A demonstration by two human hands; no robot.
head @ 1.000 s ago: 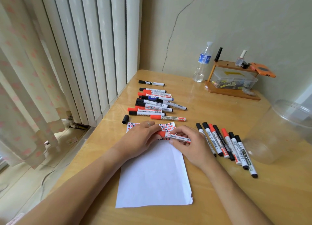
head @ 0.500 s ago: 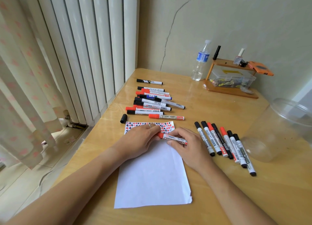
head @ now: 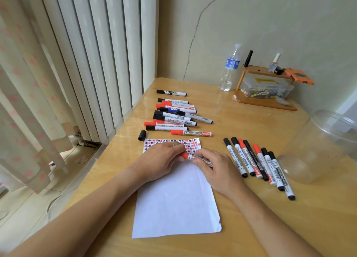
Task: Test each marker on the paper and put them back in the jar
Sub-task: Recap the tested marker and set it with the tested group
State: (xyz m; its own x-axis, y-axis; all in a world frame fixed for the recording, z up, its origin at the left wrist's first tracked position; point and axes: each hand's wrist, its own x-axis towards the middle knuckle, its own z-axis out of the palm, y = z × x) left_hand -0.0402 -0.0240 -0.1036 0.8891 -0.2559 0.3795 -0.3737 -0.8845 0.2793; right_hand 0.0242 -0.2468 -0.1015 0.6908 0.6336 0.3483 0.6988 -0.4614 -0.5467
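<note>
A red whiteboard marker (head: 195,157) lies level above the white paper (head: 175,204), whose top strip carries red and black test marks. My left hand (head: 158,160) pinches its red cap end. My right hand (head: 214,168) grips its white barrel. Several markers (head: 177,117) lie in a pile at the back left of the table. Another row of several markers (head: 257,160) lies to the right of the paper. The clear plastic jar (head: 320,146) lies on its side at the far right, with no marker visible inside.
A loose black cap (head: 142,135) sits left of the paper's top. At the back stand a water bottle (head: 230,67) and a wooden rack (head: 264,94) holding a clear box. White blinds and a curtain hang along the table's left edge.
The view has shifted slightly. Both hands stay on the red marker in the same place over the paper's top; my right hand has slid a little closer along the barrel.
</note>
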